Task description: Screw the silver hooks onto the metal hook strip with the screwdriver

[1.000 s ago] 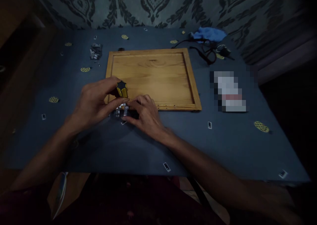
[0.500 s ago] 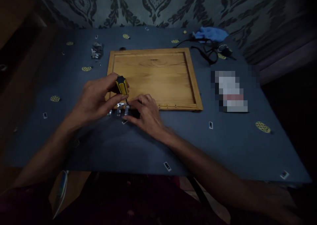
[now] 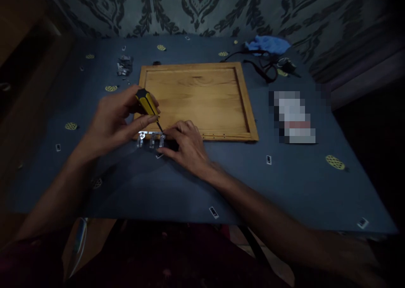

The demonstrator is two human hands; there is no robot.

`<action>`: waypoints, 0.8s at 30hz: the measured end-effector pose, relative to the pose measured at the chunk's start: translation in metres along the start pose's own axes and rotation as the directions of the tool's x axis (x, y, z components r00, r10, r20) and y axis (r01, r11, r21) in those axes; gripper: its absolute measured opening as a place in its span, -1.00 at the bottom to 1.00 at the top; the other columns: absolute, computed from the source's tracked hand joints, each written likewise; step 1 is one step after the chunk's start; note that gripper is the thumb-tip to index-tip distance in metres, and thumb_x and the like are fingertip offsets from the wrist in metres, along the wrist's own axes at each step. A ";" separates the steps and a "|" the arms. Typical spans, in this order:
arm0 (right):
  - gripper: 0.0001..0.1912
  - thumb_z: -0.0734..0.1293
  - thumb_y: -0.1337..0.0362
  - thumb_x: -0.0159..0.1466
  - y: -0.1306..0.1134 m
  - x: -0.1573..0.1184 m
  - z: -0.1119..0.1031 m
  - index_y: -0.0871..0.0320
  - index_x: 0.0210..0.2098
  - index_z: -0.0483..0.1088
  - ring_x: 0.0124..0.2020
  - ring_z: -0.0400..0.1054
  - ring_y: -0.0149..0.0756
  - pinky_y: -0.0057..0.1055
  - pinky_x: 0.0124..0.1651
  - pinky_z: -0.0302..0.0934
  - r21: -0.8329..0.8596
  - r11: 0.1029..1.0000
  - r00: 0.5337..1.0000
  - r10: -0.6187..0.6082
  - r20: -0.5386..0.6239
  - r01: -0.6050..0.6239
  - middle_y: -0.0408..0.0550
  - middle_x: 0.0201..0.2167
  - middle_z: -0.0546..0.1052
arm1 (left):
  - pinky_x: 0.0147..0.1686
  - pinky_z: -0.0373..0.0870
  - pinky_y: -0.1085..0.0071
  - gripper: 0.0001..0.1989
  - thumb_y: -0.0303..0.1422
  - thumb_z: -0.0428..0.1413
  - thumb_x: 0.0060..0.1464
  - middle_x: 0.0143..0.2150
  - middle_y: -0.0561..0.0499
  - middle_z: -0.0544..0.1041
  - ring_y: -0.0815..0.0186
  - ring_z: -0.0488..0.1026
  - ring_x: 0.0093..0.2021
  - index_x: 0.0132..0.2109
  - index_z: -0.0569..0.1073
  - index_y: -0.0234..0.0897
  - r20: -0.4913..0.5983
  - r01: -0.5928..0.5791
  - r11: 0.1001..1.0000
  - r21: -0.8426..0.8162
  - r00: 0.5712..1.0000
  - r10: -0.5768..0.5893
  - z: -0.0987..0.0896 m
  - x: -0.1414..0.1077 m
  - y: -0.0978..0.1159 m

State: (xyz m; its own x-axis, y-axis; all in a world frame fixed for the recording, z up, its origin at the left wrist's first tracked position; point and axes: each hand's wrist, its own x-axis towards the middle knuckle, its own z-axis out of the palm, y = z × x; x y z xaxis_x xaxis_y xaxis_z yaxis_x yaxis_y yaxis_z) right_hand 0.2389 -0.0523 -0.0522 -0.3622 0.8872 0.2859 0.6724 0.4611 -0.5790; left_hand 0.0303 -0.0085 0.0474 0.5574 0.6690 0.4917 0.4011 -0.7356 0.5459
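My left hand (image 3: 110,119) is closed around the yellow-and-black handle of a screwdriver (image 3: 148,103). The screwdriver leans, with its shaft pointing down to the right and its tip at the rightmost metal hook (image 3: 162,141). A wooden framed panel (image 3: 193,96) lies flat, and the shiny metal hooks sit in a row along its near edge at the left. Pressed against that edge, my right hand (image 3: 186,146) has its thumb and forefinger around the rightmost hook. Its fingertips partly cover the contact.
More metal hooks (image 3: 125,65) lie in a small pile at the far left, with tiny loose pieces by them. Behind the panel at the right are a blue cloth (image 3: 268,44) and dark straps (image 3: 262,70). A blurred-out packet (image 3: 295,117) lies on the patterned tablecloth (image 3: 240,182).
My left hand has shifted left, tilting the screwdriver handle that way and uncovering more of the left hook. My right hand stays in place.
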 end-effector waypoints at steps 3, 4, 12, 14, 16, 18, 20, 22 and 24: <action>-0.48 0.41 -0.18 0.41 0.001 0.000 0.000 0.12 0.06 0.61 0.03 0.32 0.01 -0.07 0.08 0.24 0.001 1.000 1.000 -0.008 -0.005 0.008 0.08 -0.04 0.56 | -0.32 0.49 0.33 -0.77 -0.13 0.31 0.31 -0.21 -0.04 0.63 0.25 0.59 -0.25 -0.08 0.58 -0.19 -0.040 0.055 0.998 -0.038 0.998 -0.056 -0.003 -0.003 0.003; -0.48 0.40 -0.19 0.41 0.001 -0.001 0.000 0.10 0.06 0.61 0.03 0.32 0.01 -0.07 0.08 0.25 0.000 1.000 1.000 -0.009 -0.007 0.009 0.08 -0.04 0.56 | -0.31 0.49 0.33 -0.78 -0.15 0.32 0.31 -0.21 -0.04 0.63 0.24 0.59 -0.25 -0.08 0.58 -0.19 -0.032 0.048 0.998 -0.043 0.998 -0.049 -0.003 -0.003 0.003; -0.49 0.42 -0.19 0.40 0.000 0.000 0.000 0.09 0.04 0.61 0.03 0.32 0.02 -0.07 0.07 0.25 -0.011 1.000 1.000 -0.002 0.005 0.002 0.08 -0.05 0.55 | -0.37 0.48 0.39 -0.82 -0.19 0.32 0.30 -0.32 0.03 0.62 0.32 0.53 -0.36 -0.11 0.58 -0.19 0.019 0.040 0.999 -0.027 0.999 -0.040 0.000 -0.002 0.001; -0.48 0.43 -0.17 0.39 0.000 0.000 0.000 0.11 0.06 0.61 0.05 0.33 0.03 -0.06 0.08 0.25 -0.006 1.000 1.000 -0.001 0.010 0.001 0.09 -0.04 0.55 | -0.36 0.49 0.37 -0.83 -0.19 0.32 0.29 -0.31 0.04 0.62 0.30 0.54 -0.36 -0.12 0.58 -0.17 0.019 0.052 0.998 -0.019 0.999 -0.051 0.001 -0.003 0.001; -0.47 0.43 -0.17 0.40 0.000 0.001 -0.001 0.12 0.08 0.61 0.06 0.33 0.04 -0.05 0.09 0.26 0.000 1.000 1.000 0.002 0.011 -0.002 0.10 -0.03 0.56 | -0.36 0.48 0.35 -0.87 -0.22 0.31 0.29 -0.30 0.05 0.62 0.30 0.54 -0.37 -0.13 0.57 -0.15 0.028 0.054 0.999 -0.008 0.998 -0.054 0.001 -0.003 0.002; -0.47 0.41 -0.18 0.41 0.000 0.001 -0.001 0.12 0.08 0.61 0.05 0.33 0.05 -0.04 0.09 0.26 0.000 1.000 1.000 0.001 0.015 -0.001 0.10 -0.03 0.56 | -0.37 0.48 0.33 -0.88 -0.23 0.31 0.28 -0.31 0.06 0.62 0.28 0.54 -0.37 -0.14 0.57 -0.13 0.037 0.061 0.998 -0.012 0.997 -0.061 0.001 -0.002 0.002; -0.46 0.38 -0.19 0.42 0.000 0.000 -0.001 0.13 0.08 0.61 0.04 0.32 0.05 -0.03 0.08 0.26 -0.006 1.000 1.000 -0.002 0.015 0.002 0.11 -0.04 0.55 | -0.36 0.50 0.33 -0.87 -0.21 0.32 0.28 -0.31 0.06 0.62 0.27 0.56 -0.36 -0.14 0.57 -0.11 0.053 0.077 0.997 -0.025 0.996 -0.075 0.000 -0.001 0.003; -0.44 0.36 -0.20 0.44 0.000 0.000 0.000 0.14 0.07 0.61 0.03 0.32 0.05 -0.04 0.07 0.25 -0.010 1.000 1.000 -0.004 0.009 0.004 0.12 -0.05 0.55 | -0.34 0.53 0.34 -0.86 -0.19 0.30 0.30 -0.30 0.05 0.63 0.26 0.58 -0.34 -0.12 0.57 -0.12 0.079 0.073 0.997 -0.038 0.994 -0.070 -0.001 0.000 0.004; -0.44 0.35 -0.21 0.44 0.000 0.000 0.000 0.13 0.07 0.60 0.03 0.31 0.04 -0.05 0.07 0.25 -0.009 1.000 1.000 -0.006 0.002 0.006 0.11 -0.05 0.55 | -0.31 0.54 0.37 -0.85 -0.20 0.28 0.33 -0.27 0.04 0.66 0.28 0.60 -0.31 -0.09 0.57 -0.15 0.102 0.051 0.998 -0.040 0.994 -0.047 -0.002 0.000 0.005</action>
State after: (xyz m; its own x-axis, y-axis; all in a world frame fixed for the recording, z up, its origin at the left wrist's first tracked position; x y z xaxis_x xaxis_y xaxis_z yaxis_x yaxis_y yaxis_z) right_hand 0.2390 -0.0520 -0.0524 -0.3679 0.8843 0.2876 0.6757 0.4667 -0.5707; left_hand 0.0305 -0.0115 0.0516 0.6091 0.6883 0.3940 0.3999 -0.6955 0.5969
